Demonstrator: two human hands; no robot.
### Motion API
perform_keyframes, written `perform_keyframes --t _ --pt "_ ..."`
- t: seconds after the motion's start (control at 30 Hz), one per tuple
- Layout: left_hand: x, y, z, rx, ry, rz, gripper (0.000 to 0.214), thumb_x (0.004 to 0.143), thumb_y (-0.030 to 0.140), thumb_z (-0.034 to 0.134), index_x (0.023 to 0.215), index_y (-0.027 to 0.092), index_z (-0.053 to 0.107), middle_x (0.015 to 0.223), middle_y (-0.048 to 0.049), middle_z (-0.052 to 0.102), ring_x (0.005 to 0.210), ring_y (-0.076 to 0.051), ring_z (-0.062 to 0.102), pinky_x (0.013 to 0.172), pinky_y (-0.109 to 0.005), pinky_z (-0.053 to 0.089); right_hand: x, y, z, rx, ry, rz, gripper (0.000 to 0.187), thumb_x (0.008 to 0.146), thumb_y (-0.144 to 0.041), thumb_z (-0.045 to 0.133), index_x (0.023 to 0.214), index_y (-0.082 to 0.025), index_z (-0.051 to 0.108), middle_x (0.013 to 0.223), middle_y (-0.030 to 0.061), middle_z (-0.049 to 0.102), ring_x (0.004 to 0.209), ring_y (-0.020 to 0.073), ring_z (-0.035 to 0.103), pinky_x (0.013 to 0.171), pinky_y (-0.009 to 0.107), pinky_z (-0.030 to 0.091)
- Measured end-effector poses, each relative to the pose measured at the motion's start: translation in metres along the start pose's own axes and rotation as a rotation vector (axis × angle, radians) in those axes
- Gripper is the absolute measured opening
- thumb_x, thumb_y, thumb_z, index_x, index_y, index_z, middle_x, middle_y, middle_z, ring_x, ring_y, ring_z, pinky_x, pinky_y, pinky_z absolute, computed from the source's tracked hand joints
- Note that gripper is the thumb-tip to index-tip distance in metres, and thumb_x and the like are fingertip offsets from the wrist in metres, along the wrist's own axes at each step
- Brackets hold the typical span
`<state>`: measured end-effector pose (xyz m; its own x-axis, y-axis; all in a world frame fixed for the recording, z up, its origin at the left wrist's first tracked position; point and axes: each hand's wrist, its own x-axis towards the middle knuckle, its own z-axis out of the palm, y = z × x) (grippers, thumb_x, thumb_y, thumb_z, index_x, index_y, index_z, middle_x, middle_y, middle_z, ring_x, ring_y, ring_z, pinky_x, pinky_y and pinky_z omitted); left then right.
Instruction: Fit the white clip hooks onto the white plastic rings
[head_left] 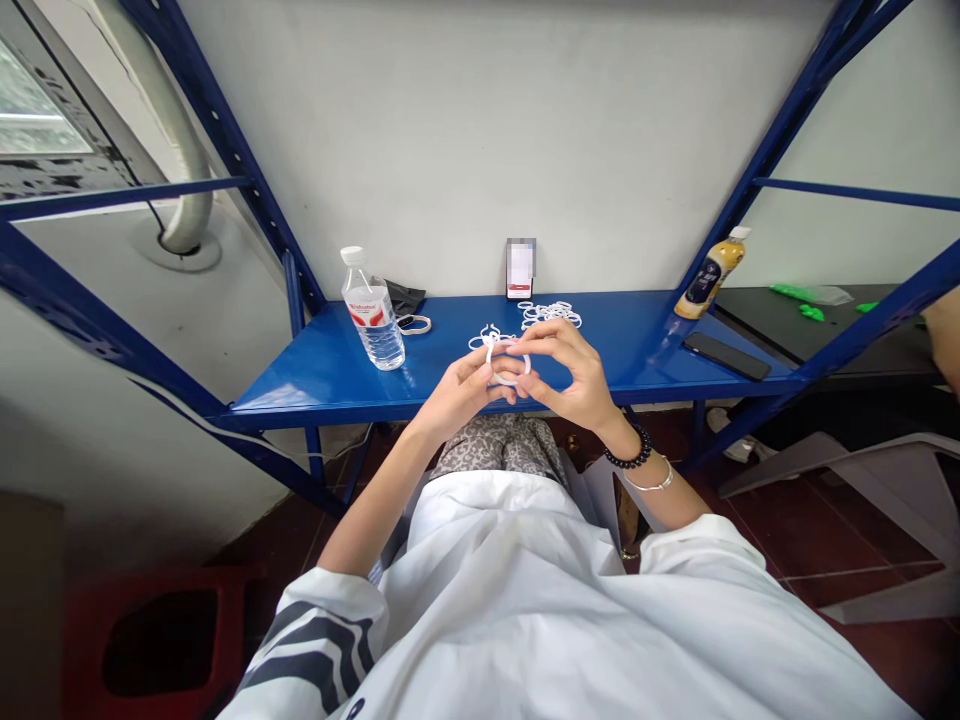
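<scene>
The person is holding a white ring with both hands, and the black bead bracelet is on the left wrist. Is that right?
Not quite. The black bead bracelet is on the right wrist, as the head view shows. The left hand and right hand do both hold the white ring.

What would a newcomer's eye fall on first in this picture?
Probably the white ring, held between the left hand and right hand at the front edge of the blue table. Behind them lies a pile of similar rings. The water bottle stands out at the table's left.
</scene>
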<state>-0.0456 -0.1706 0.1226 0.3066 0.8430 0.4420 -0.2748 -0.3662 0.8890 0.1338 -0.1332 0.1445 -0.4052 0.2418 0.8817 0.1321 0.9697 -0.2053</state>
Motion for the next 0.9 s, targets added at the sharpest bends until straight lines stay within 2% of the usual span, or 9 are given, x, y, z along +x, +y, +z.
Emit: perform_keyframes --t 0.17,0.33,0.47,0.73,0.9 --pt "-0.001 -0.002 -0.001 0.026 -0.012 0.023 0.059 0.083 0.06 0.063 0.128 0.024 0.057 0.115 -0.014 0.069 0.106 -0.026 0.068 0.076 -0.034 0.059 -0.001 0.002 0.001 -0.006 -0.014 0.014 0.022 0.083 -0.036 0.071 0.101 -0.027 0.064 0.108 0.0059 0.065 0.102 0.0231 0.063 0.09 0.044 0.055" --pt "0.0 -0.002 0.002 0.041 0.019 0.061 0.059 0.084 0.054 0.066 0.133 0.024 0.053 0.117 -0.0144 0.068 0.104 -0.026 0.069 0.079 -0.035 0.06 0.0 0.001 0.0 0.036 -0.013 0.021 0.01 0.084 -0.03 0.071 0.087 -0.024 0.064 0.113 0.0061 0.065 0.106 0.0217 0.064 0.089 0.042 0.056" --pt "0.0 0.0 0.001 0.162 0.082 0.119 0.056 0.085 0.048 0.067 0.132 0.022 0.053 0.113 -0.0135 0.07 0.097 -0.022 0.07 0.078 -0.031 0.058 0.002 0.0 -0.002 0.029 -0.014 0.043 0.008 0.084 -0.027 0.071 0.083 -0.024 0.063 0.113 0.0055 0.065 0.108 0.021 0.065 0.092 0.042 0.056" --pt "-0.001 0.007 -0.004 0.4 0.282 0.314 0.033 0.087 0.041 0.066 0.11 0.018 0.064 0.095 -0.008 0.073 0.082 -0.015 0.069 0.072 -0.025 0.056 0.003 0.003 -0.007 0.034 -0.04 0.056 0.01 0.081 -0.024 0.072 0.083 -0.023 0.062 0.119 0.0067 0.065 0.111 0.0221 0.064 0.094 0.043 0.055" --pt "-0.001 0.008 -0.005 0.48 0.382 0.357 0.024 0.085 0.038 0.068 0.099 0.018 0.068 0.098 -0.0068 0.072 0.084 -0.015 0.069 0.074 -0.024 0.057 0.003 0.003 -0.008 0.035 -0.058 0.056 0.008 0.082 -0.023 0.07 0.082 -0.023 0.062 0.119 0.0064 0.066 0.11 0.023 0.064 0.093 0.044 0.055"
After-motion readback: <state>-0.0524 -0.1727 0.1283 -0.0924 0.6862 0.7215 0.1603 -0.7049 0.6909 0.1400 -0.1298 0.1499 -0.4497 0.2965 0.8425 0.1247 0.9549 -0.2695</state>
